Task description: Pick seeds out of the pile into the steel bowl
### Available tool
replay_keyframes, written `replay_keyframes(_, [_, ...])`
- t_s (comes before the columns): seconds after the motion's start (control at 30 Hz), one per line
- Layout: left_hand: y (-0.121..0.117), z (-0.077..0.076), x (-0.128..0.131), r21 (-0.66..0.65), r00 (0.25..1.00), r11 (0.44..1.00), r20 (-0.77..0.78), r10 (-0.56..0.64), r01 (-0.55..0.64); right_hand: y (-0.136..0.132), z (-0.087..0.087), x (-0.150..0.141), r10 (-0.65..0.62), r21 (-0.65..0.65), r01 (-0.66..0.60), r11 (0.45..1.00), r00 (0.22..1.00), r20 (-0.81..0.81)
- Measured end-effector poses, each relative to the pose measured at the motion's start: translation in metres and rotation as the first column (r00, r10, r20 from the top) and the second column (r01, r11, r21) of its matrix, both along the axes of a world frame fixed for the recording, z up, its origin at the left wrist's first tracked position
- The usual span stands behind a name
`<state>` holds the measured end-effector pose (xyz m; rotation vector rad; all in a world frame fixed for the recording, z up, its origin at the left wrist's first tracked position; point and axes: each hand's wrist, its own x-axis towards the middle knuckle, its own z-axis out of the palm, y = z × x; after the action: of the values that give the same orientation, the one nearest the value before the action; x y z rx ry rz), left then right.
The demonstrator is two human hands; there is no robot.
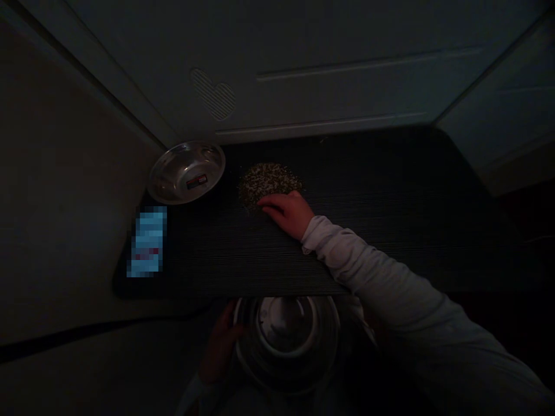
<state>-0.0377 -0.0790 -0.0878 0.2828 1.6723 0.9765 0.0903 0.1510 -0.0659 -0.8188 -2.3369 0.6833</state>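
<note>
At the left edge of the table (390, 190), near its front corner, a bright, blurred-out object (147, 242) is lying. Behind it, toward the back-left corner, a shiny metal basin (167, 184) is sitting with a dark label (197, 182) showing inside. Below the front edge, the left hand (220, 344) is gripping the rim of a metal bowl (321, 346); its contents, if any, I can't make out. Left of the table's middle, nearer the back edge, a speckled heap of grains (269, 178) is spreading, and at its near side the right hand (289, 214) is reaching in, fingertips drawn together; whether they're pinching any grains, I can't tell. Handling seems to be under way: what's done isn't showing, but plenty is lying loose.
</note>
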Motion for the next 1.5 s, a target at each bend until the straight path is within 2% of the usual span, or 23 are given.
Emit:
replay_keyframes(0.4, [0.0029,0.0053,0.0033,0.014,1.0,1.0,-0.003,0.02,-0.02,-0.0006,0.0007,0.0008,0.023,-0.009,-0.023,1.0,0.999,0.034])
replay_keyframes(0.7, [0.0026,0.0047,0.0032,0.025,0.999,0.999,0.035,-0.02,0.019,-0.0003,0.0007,0.0015,0.048,-0.017,-0.048,0.999,0.999,0.021])
replay_keyframes(0.87, [0.0011,0.0013,0.0019,-0.003,0.999,0.999,-0.011,0.032,-0.032,-0.0005,0.0015,0.0021,0.059,-0.028,-0.058,0.998,0.998,0.031])
replay_keyframes(1.0, [-0.0003,-0.0014,0.0008,0.016,1.0,1.0,0.009,0.02,-0.02,-0.0014,0.0024,0.0025,0.063,-0.027,-0.062,0.998,0.997,0.037])
replay_keyframes(1.17, [0.0019,0.0033,0.0024,0.021,0.998,1.0,0.058,0.013,-0.014,-0.0022,0.0018,0.0031,0.06,-0.006,-0.06,0.998,0.998,0.027])
replay_keyframes(1.5, [0.0001,0.0,0.0011,0.004,1.0,1.0,0.001,0.023,-0.023,-0.0038,0.0015,0.0046,0.077,0.019,-0.077,0.997,0.996,0.043])
